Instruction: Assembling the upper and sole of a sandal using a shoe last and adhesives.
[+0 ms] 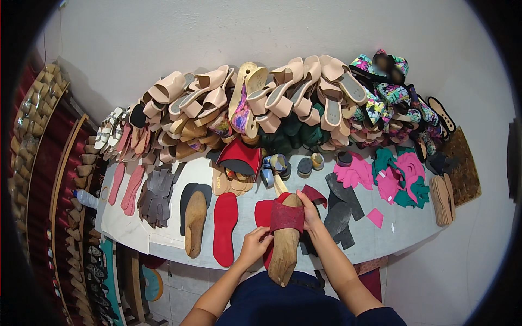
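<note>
Item in hand: one wooden foot form (pixel 285 250), its heel end pointing to the wearer, held over the near edge of the bench (pixel 389 236), right of that edge's middle. Across its front part, one dark red strap (pixel 287 217), lying close over the top.

Left hand (pixel 254 245): fingers bent and drawn together at the strap's left end, apparently pinching it; the fingertips are partly hidden. Right hand (pixel 311 214): closed round the form's right side, thumb up by the strap's upper edge, remaining fingers mostly out of sight.

Condition of the work, as judged: strap placed over the form; its left end seemingly not yet settled. Whether anything is fastened underneath cannot be told. Red material (pixel 263 213) shows just left of the form, partly covered.

Near edge, left of the hands: one red sole (pixel 225 231), loose, no strap on it; beyond it, a second wooden form (pixel 195 225), bare, lying partly over a dark sole.

Right of the hands: black strips (pixel 342 217), overlapping; one small pink patch (pixel 375 218).

Right end: tan soles (pixel 443 201), stacked.

Far edge, along the wall: pale pink sandals (pixel 280 92), heaped, apparently further on than the piece in hand.
</note>
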Demonstrator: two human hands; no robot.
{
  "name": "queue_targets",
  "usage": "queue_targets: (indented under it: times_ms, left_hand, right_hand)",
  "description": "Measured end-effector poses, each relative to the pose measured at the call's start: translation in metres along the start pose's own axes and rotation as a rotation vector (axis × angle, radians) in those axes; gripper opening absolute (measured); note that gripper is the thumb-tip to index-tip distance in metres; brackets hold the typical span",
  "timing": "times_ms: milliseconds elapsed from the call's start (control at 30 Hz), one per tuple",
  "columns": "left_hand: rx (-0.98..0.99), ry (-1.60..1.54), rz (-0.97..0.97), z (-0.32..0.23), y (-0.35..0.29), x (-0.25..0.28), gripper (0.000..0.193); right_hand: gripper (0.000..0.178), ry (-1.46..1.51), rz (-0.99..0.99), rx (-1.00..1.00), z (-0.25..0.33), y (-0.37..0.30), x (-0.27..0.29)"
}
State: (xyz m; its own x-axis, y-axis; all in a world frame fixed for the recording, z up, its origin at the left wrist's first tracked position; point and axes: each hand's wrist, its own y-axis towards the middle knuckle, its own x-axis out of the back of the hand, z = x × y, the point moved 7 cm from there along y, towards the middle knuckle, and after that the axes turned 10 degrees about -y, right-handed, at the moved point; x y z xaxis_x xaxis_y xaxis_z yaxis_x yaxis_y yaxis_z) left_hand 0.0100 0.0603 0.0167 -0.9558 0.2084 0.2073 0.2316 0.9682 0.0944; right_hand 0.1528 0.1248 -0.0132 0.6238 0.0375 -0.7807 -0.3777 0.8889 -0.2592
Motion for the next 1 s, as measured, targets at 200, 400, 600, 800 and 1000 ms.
queue_targets:
  times_ms: [200, 400, 600, 800, 1000]
  left_hand:
    - [-0.155, 0.183, 0.007, -0.012, 0.003, 0.002, 0.021]
    - [0.137, -0.081, 0.105, 0.019, 0.004, -0.003, 0.024]
    - [0.297, -0.513, 0.221, 0.026, 0.002, -0.012, 0.028]
    - [0.173, -0.419, 0.242, 0.019, 0.001, -0.004, 0.018]
    - [0.439, -0.081, 0.293, 0.022, 0.001, -0.003, 0.034]
  right_hand:
    - [0.034, -0.051, -0.05, -0.02, -0.006, 0.005, 0.007]
    - [0.037, -0.042, 0.037, -0.014, 0.003, -0.001, -0.014]
    - [0.043, -0.147, 0.062, 0.057, 0.005, -0.001, -0.021]
    - [0.041, -0.325, 0.086, 0.117, 0.009, 0.002, -0.024]
    - [0.034, -0.376, -0.007, 0.103, 0.005, 0.004, -0.02]
